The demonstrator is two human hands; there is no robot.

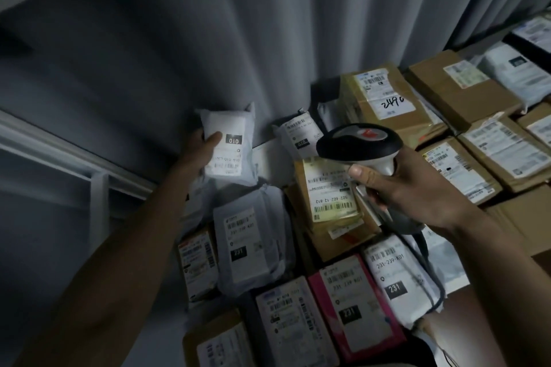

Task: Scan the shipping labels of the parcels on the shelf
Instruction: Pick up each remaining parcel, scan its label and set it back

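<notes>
My left hand (199, 155) holds a small white poly-bag parcel (231, 131) at the back left of the pile, thumb across its label marked 010, the label tilted up toward me. My right hand (411, 188) grips the handle of a grey and black barcode scanner (359, 144), whose head points left toward that parcel. The scanner's cable (429, 274) hangs down over the parcels below. A tan box with a label reading 502 602-12 812 (331, 191) lies just under the scanner.
Several parcels cover the shelf: white bags marked 231 (244, 244), a pink parcel (354, 316), brown cartons (465, 92) at the right. A grey curtain (238, 24) hangs behind. A white rail (65, 155) runs at the left.
</notes>
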